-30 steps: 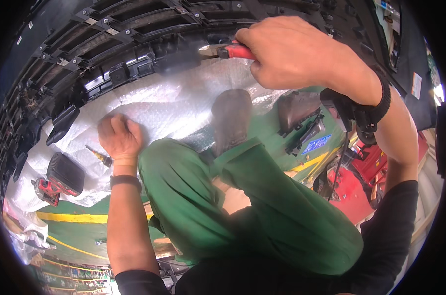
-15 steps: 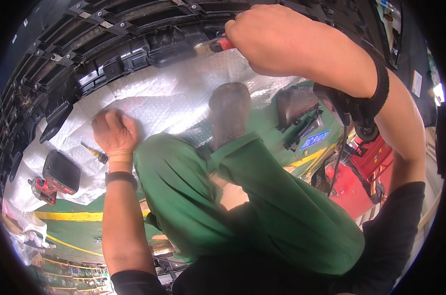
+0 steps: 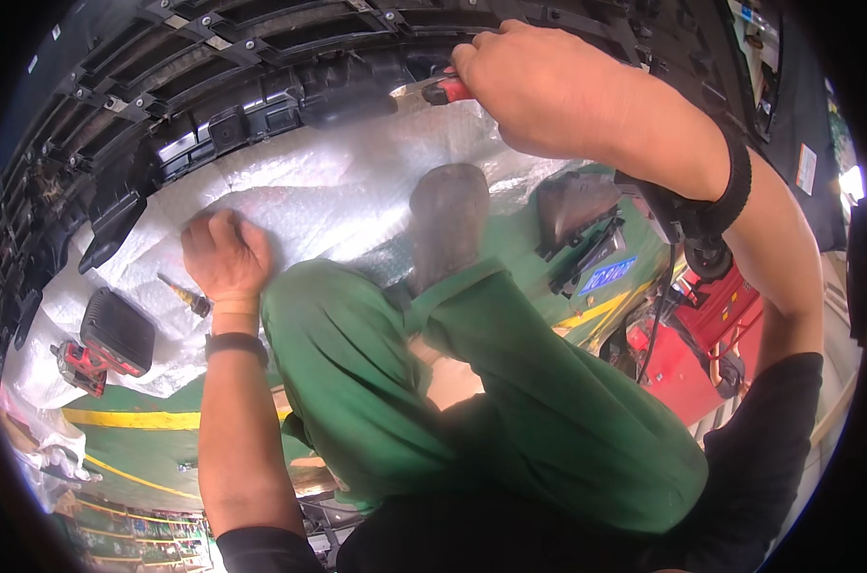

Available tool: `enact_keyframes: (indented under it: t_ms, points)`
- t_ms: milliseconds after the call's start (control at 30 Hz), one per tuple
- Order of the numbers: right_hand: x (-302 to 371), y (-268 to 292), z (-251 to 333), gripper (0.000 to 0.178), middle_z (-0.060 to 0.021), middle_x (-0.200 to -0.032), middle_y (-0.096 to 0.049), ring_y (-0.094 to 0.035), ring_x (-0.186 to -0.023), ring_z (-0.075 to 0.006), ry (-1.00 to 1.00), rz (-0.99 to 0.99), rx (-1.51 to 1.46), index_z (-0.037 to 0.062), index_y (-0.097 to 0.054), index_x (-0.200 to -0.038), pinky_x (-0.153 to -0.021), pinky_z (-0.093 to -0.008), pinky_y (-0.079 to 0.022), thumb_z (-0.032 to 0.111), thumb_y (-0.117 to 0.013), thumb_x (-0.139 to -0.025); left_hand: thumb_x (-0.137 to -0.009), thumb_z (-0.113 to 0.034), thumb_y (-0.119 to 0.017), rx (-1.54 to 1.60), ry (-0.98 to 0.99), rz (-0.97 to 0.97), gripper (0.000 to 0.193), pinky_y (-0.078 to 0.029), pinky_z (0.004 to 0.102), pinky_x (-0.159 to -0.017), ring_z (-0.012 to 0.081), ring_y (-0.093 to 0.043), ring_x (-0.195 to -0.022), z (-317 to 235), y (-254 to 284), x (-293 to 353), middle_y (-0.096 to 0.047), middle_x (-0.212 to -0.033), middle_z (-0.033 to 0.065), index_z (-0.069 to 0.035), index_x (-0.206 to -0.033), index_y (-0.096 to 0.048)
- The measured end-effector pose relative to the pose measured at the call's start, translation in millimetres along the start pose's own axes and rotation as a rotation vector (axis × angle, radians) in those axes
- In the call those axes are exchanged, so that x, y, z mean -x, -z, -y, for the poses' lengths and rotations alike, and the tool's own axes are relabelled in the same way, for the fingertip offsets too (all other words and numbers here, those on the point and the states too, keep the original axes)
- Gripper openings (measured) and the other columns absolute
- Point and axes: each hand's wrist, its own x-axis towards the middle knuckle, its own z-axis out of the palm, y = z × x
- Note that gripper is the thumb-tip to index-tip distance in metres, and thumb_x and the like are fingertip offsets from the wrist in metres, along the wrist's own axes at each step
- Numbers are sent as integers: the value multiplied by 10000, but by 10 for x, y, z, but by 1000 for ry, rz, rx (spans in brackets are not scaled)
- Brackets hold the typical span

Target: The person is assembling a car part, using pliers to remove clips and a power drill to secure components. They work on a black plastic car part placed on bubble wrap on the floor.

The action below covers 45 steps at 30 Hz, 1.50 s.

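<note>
Firmly in your right hand (image 3: 539, 91): red-handled pliers (image 3: 450, 91)

Your fingers there are closed around the handles, with the blurred metal tip (image 3: 412, 93) just beside the lower edge of the black slatted panel (image 3: 190, 81); whether it touches, you can't tell from this view. Your left hand (image 3: 226, 256) rests on the white sheeting (image 3: 309, 201), fingers curled in. Near it lies a small yellow-and-dark tool (image 3: 187, 295), and farther left, on the same sheeting, sits a red-and-black power tool (image 3: 118, 334).
</note>
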Motion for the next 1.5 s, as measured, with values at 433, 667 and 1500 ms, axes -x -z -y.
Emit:
enact_keyframes:
  t_ms: [433,667,1500]
  points:
    - [-55,138,21,189,-211,-936,-685,-666,-917,-388,-9,98,-11,-49,-631,-975,-815,-458,-563,-27,-590,-792,-816,-198,-632,1,2,-3,229,-490,471,-735,361,-569,-887,-34,30,-30,-587,-981,121,-115,-1022,-578]
    - [16,75,84,214,-217,-1030,-724,-678,-988,-383,-34,22,86,-41,-722,-1007,-826,-467,-574,118,-618,-908,-814,-201,-637,-9,6,5,223,-493,465,-732,355,-571,-873,-40,34,-32,-590,-974,119,-116,-1012,-577]
    - [-6,123,115,272,-236,-1112,-710,-650,-1033,-402,-69,57,-10,-40,-708,-1114,-908,-463,-541,96,-626,-893,-807,-200,-635,-39,-20,40,221,-496,460,-742,353,-574,-877,10,-19,48,-588,-982,123,-120,-1004,-574]
